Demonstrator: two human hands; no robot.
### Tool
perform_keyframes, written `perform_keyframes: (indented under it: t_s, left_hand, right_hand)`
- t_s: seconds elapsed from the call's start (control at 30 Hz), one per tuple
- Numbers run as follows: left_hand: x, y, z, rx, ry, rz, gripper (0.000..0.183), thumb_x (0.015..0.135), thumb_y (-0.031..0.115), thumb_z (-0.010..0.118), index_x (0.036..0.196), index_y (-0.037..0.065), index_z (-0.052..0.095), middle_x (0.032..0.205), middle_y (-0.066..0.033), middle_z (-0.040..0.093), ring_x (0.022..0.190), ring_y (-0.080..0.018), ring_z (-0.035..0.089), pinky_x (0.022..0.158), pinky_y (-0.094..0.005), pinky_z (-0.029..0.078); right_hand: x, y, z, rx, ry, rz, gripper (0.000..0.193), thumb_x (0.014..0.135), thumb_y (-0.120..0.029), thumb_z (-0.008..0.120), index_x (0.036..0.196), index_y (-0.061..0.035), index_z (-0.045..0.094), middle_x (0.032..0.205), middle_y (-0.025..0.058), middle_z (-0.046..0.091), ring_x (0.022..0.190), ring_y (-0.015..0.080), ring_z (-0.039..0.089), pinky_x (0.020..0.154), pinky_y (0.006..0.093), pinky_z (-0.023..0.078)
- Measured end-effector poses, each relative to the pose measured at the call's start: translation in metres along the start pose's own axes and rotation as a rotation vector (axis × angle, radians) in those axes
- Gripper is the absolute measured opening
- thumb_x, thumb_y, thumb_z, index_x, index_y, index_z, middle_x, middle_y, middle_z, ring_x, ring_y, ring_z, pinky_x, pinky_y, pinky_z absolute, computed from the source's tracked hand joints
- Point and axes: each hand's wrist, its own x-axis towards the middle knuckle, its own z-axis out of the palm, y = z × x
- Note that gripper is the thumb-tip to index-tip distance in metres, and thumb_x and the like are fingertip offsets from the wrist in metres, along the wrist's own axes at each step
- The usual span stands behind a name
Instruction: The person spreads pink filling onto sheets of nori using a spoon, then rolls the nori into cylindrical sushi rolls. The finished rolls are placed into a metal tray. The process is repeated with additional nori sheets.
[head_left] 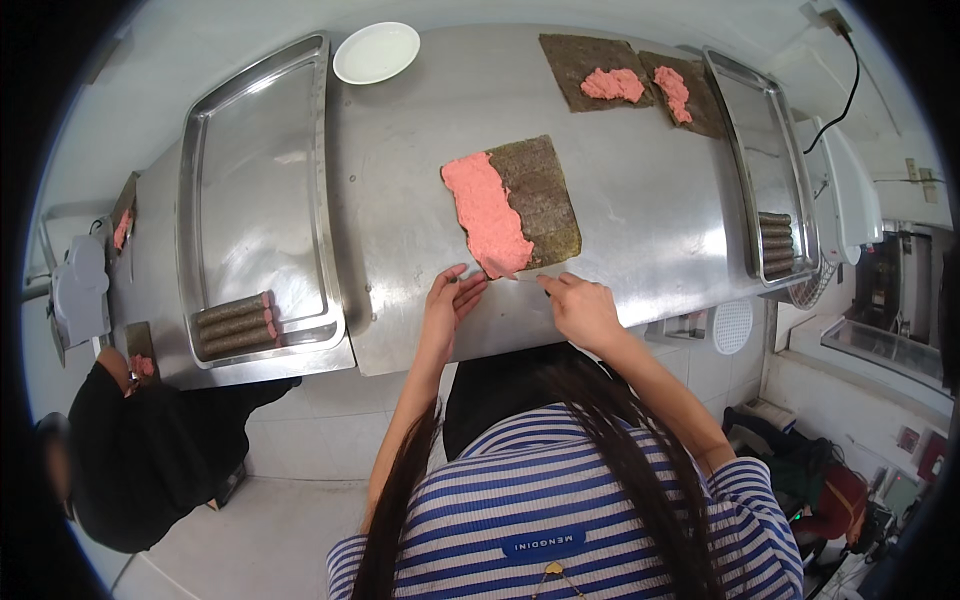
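Gripping a thin flat-bladed tool in the right hand, curled closed around its near end. Holding nothing visible in the left hand, half open beside the near left corner of the sheet; cannot tell whether touching it.

Just beyond both hands, flat on the steel table: one dark, seaweed-like sheet, spread over its left part with pink paste, bare on the right.

Probably light overall, weighted toward the coated side. Judged thin and brittle where dry, liable to soften and tear where damp. Under the blade, likely soft, tacky paste, easily smeared. Best taken by the bare right edge, with flat support beneath the coated part; no pinching there.

Farther out: at upper right, two more sheets with pink mounds; at left, dark rolls in a steel tray; at right, another stack of rolls in a second tray.

Hard to make out: tool handle, mostly lost in the fist; blade tip, merging with the pink; underside of the sheet, hidden. At the left rim, a co-worker in black, warped and partly cut off.
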Motion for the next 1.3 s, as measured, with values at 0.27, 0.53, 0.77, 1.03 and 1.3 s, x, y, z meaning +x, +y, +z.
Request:
perform_keyframes:
  t_s: [0.27, 0.53, 0.77, 1.03, 1.3]
  left_hand:
    - [0.001, -0.008, 0.004, 0.098, 0.032, 0.032, 0.036, 0.091, 0.008, 0.048, 0.126, -0.002, 0.044, 0.116, -0.0183, 0.062, 0.107, -0.0228, 0.061, 0.092, -0.0303, 0.048]
    - [0.018, -0.016, 0.014, 0.646, 0.207, 0.303, 0.03, 0.077, 0.003, 0.066, 0.106, -0.001, 0.059, 0.085, -0.0122, 0.071, 0.072, -0.0157, 0.069, 0.065, -0.0262, 0.054]
    - [0.021, -0.01, 0.016, 0.726, 0.236, 0.299, 0.029, 0.075, 0.004, 0.065, 0.103, -0.002, 0.061, 0.082, -0.0118, 0.07, 0.067, -0.016, 0.069, 0.062, -0.0255, 0.054]
    - [0.02, -0.011, 0.01, 0.725, 0.217, 0.312, 0.025, 0.075, 0.005, 0.063, 0.1, 0.0, 0.062, 0.08, -0.0096, 0.069, 0.065, -0.0158, 0.069, 0.062, -0.0265, 0.053]
    - [0.018, -0.007, 0.012, 0.794, 0.223, 0.281, 0.025, 0.076, 0.006, 0.062, 0.1, 0.001, 0.063, 0.081, -0.0085, 0.069, 0.066, -0.0153, 0.069, 0.063, -0.0271, 0.052]
  right_hand:
    - [-0.003, 0.012, -0.021, -0.02, 0.15, -0.127, 0.026, 0.08, -0.01, 0.055, 0.102, -0.0114, 0.069, 0.08, 0.0087, 0.06, 0.068, 0.03, 0.062, 0.058, 0.0417, 0.05]
    - [0.007, 0.02, -0.027, -0.205, 0.142, -0.248, 0.029, 0.076, -0.008, 0.057, 0.103, -0.0078, 0.068, 0.078, 0.0095, 0.059, 0.069, 0.0276, 0.064, 0.057, 0.0397, 0.051]
    - [0.003, 0.038, -0.031, -0.29, 0.096, -0.122, 0.034, 0.072, -0.006, 0.056, 0.104, -0.0092, 0.068, 0.082, 0.0094, 0.061, 0.068, 0.0275, 0.064, 0.058, 0.0396, 0.051]
    - [0.008, 0.048, -0.056, -0.125, 0.148, -0.237, 0.031, 0.074, -0.007, 0.056, 0.101, -0.0122, 0.07, 0.078, 0.0063, 0.061, 0.067, 0.0266, 0.063, 0.056, 0.0394, 0.049]
    - [0.025, 0.044, -0.023, -0.127, 0.204, -0.363, 0.031, 0.073, -0.006, 0.058, 0.102, -0.0108, 0.069, 0.074, 0.0048, 0.056, 0.065, 0.0249, 0.06, 0.053, 0.0383, 0.047]
